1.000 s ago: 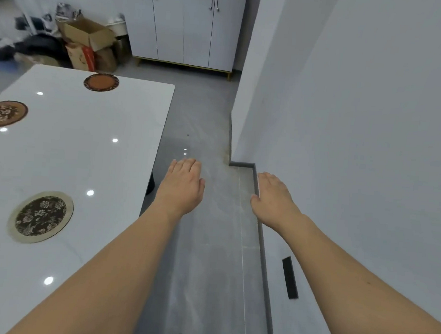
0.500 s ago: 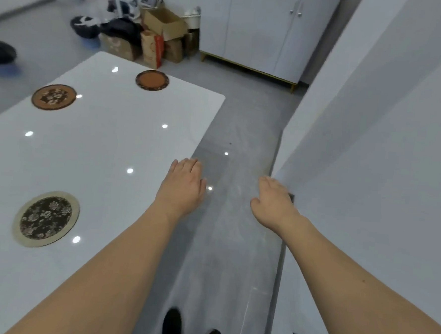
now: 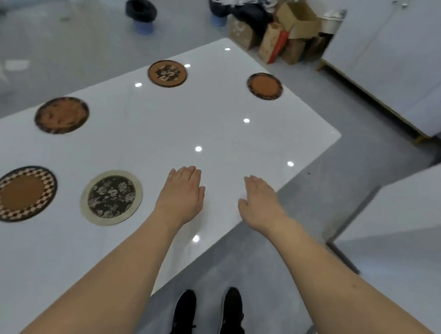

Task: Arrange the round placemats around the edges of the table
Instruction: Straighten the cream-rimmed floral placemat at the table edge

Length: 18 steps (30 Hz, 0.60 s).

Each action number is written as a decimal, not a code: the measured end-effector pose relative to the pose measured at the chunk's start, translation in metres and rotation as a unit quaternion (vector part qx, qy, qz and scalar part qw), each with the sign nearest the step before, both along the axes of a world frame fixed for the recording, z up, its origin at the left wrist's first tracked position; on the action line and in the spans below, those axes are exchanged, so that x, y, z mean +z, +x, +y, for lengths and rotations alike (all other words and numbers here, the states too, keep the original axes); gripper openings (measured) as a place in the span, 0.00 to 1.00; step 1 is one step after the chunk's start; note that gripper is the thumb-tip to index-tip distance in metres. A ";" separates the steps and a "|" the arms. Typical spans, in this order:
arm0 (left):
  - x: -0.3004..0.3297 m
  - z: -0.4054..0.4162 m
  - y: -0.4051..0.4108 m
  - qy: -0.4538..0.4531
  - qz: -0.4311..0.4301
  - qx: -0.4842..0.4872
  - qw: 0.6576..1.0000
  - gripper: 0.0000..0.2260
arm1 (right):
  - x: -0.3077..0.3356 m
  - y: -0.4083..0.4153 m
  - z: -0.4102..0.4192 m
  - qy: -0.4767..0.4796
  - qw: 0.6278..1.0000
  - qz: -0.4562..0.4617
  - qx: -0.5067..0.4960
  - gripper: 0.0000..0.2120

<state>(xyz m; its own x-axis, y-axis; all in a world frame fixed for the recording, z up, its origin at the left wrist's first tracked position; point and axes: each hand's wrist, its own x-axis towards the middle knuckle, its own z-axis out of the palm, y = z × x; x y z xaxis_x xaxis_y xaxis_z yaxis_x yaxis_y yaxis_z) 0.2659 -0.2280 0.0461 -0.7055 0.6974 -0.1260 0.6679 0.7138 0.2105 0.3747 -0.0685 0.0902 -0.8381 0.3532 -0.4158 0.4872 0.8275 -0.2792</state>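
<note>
Several round placemats lie on the glossy white table point(image 3: 216, 130). A floral mat with a beige rim point(image 3: 111, 197) sits near the front edge, beside a checker-rimmed brown mat point(image 3: 22, 194). Along the far side lie a dark brown mat point(image 3: 61, 115) and a brown floral mat point(image 3: 167, 73). An orange mat point(image 3: 264, 86) rests near the right end. My left hand point(image 3: 180, 194) hovers flat over the table, right of the beige-rimmed mat, holding nothing. My right hand point(image 3: 259, 202) is open above the table's front edge, also empty.
Cardboard boxes and paper bags point(image 3: 281, 33) crowd the floor beyond the table's far corner. White cabinets point(image 3: 401, 61) line the right wall. Two black stools point(image 3: 141, 11) stand on the grey floor at the back. A white wall corner point(image 3: 405, 217) juts in at right.
The view has swung left onto the table, bringing more placemats into sight. Both hands, previously over the floor beside the table, now hover over its surface and front edge.
</note>
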 end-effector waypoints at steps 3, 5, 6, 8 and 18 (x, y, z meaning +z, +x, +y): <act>-0.016 -0.032 -0.016 0.006 -0.010 0.097 0.995 0.21 | -0.019 -0.041 -0.021 -0.037 0.997 -0.001 0.074 0.27; -0.026 -0.056 -0.026 0.009 -0.012 0.147 0.989 0.20 | -0.032 -0.064 -0.038 -0.065 0.992 -0.011 0.112 0.27; -0.031 -0.068 -0.031 0.012 -0.015 0.177 0.984 0.20 | -0.039 -0.075 -0.048 -0.079 0.989 -0.013 0.127 0.27; -0.040 -0.092 -0.040 0.024 -0.021 0.245 0.969 0.19 | -0.051 -0.095 -0.068 -0.113 0.984 -0.016 0.140 0.27; -0.081 -0.168 -0.081 0.043 -0.062 0.545 0.835 0.23 | -0.097 -0.183 -0.159 -0.305 0.949 -0.026 -0.070 0.24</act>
<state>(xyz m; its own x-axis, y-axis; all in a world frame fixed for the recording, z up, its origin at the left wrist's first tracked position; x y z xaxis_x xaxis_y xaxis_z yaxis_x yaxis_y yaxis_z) 0.1854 -0.3964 -0.0346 -0.9126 -0.3396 -0.2276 -0.3986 0.8628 0.3109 0.1914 -0.2275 -0.0069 -0.7732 0.1401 -0.6185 0.6070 0.4459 -0.6579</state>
